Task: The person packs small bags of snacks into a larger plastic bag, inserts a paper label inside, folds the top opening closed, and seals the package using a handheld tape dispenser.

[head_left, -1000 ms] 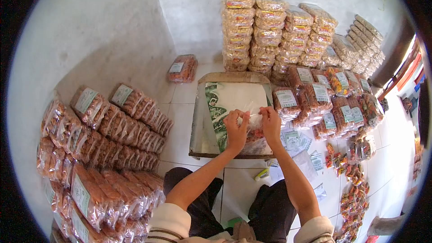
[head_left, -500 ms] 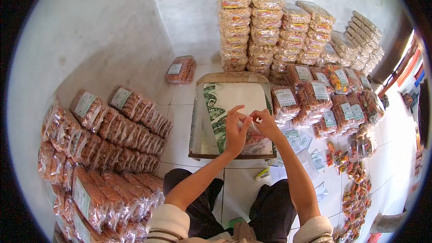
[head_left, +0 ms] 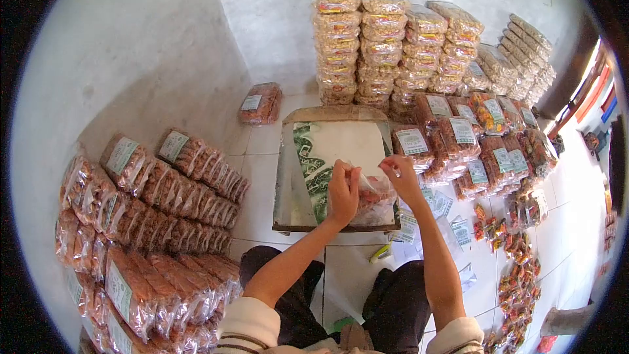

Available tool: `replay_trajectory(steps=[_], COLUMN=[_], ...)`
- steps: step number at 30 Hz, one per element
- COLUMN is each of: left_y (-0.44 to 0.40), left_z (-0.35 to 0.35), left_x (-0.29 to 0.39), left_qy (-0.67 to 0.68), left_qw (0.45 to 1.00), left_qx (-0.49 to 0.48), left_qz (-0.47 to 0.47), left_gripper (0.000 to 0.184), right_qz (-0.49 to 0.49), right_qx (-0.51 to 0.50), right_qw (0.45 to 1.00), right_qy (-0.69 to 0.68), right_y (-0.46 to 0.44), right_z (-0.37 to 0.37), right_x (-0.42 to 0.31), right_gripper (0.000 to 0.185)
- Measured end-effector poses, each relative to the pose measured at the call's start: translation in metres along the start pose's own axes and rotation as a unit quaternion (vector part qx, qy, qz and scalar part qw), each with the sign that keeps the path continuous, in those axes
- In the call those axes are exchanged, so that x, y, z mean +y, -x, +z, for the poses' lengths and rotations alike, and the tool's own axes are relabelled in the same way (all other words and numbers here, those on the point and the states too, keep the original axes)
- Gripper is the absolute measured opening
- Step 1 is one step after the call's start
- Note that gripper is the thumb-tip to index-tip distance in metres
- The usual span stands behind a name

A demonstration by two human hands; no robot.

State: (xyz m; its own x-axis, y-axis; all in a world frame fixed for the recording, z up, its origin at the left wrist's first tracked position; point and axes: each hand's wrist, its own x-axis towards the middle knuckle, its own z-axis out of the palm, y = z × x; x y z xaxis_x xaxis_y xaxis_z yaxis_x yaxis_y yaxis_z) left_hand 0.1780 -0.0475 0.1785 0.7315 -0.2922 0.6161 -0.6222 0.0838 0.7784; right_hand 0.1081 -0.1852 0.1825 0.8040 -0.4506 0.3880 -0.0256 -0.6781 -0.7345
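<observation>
A clear plastic bag [head_left: 375, 196] with reddish-brown contents lies on the right part of a low table [head_left: 337, 115], which has a white and green sheet [head_left: 347, 144] on top. My left hand [head_left: 344, 193] is closed at the bag's upper left side, thumb and fingers pinched on its plastic. My right hand [head_left: 401, 176] is above the bag's right side, thumb and forefinger pinched together; whatever it holds, if anything, is too small to name.
Packed bags [head_left: 157, 183] are piled at the left, and tall stacks [head_left: 380, 46] stand against the back wall. Labelled packs [head_left: 452, 137] fill the right side. Loose labels [head_left: 462, 231], a yellow-green cutter [head_left: 380, 254] and small packets [head_left: 517, 282] lie on the floor.
My hands, close together half a second ago, have moved apart, the right one to the right. More of the bag shows between them.
</observation>
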Motion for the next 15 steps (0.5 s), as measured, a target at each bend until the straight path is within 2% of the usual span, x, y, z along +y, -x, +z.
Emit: replay_trajectory(steps=[1,2,3,5,8,12,14,15], left_y=[-0.002,-0.002,-0.003,-0.006,-0.011,-0.020,-0.021,-0.021], left_z=[0.000,0.000,0.000,0.000,0.002,0.001,0.001,0.002], left_x=[-0.001,-0.002,0.002,0.002,-0.005,-0.005,-0.005,-0.006], left_qy=[0.000,0.001,-0.010,-0.021,-0.042,-0.069,-0.063,-0.070], left_qw=[1.000,1.000,1.000,1.000,0.998,0.996,0.996,0.995], left_qx=[0.005,0.004,0.007,0.009,0.034,0.059,0.063,0.069], left_qz=[-0.001,-0.002,-0.011,-0.020,0.019,0.011,0.001,0.002], left_gripper=[0.019,0.019,0.018,0.018,0.017,0.016,0.016,0.016], right_qz=[0.014,0.014,0.015,-0.098,-0.119,-0.130,-0.206,-0.205], right_qx=[0.030,-0.015,-0.016,-0.077,-0.111,-0.090,-0.046,-0.045], right_qw=[0.999,0.999,0.999,0.992,0.987,0.987,0.977,0.977], right_qy=[-0.032,-0.024,-0.023,-0.014,-0.003,-0.020,0.026,0.026], right_y=[0.000,0.001,0.003,0.010,0.011,0.011,0.009,0.010], right_z=[-0.008,-0.014,-0.016,-0.015,-0.012,-0.004,-0.001,-0.001], right_x=[0.000,-0.002,-0.005,-0.014,-0.031,-0.019,-0.014,-0.017], right_gripper=[0.020,0.022,0.022,0.027,0.032,0.032,0.028,0.028])
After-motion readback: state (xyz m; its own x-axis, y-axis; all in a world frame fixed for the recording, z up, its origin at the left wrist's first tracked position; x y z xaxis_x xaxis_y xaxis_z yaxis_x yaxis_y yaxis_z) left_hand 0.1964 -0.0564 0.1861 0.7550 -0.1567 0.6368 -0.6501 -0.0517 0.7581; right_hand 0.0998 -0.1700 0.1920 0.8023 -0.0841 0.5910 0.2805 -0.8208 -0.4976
